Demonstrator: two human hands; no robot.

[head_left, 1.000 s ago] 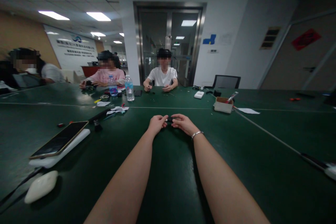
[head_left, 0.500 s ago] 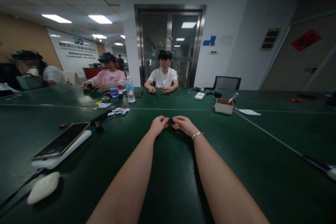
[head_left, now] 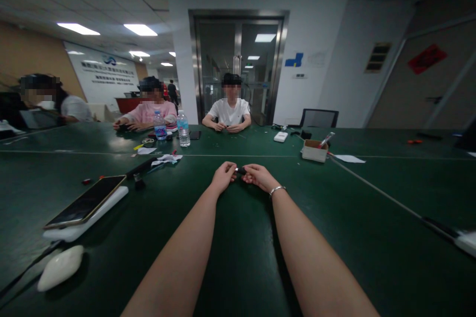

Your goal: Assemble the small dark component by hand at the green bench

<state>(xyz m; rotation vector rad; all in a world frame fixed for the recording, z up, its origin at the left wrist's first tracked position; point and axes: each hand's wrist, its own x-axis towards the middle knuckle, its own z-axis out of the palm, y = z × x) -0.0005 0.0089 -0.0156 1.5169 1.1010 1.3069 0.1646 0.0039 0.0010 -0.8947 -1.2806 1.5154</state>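
Note:
Above the green table (head_left: 241,257), my left hand (head_left: 223,178) and my right hand (head_left: 259,177) meet, fingertips pinched. Between them is a small black stick (head_left: 241,171) with a short silvery part, similar to a USB drive. The fingers of my right hand close on its black end. My left fingertips pinch at the silvery end; whether they hold a separate piece there is hidden. A metal bracelet (head_left: 277,190) circles my right wrist.
On the left, a phone (head_left: 87,200) lies on a white box, with a pale computer mouse (head_left: 61,268) nearer me. Two water bottles (head_left: 183,129) and scraps of paper (head_left: 166,159) stand further back. A small open box (head_left: 314,152) holds a pen. Several people sit opposite.
A silvery part now shows between my fingertips, where only black was visible before. My hands have barely moved. The person opposite has brought their hands closer together.

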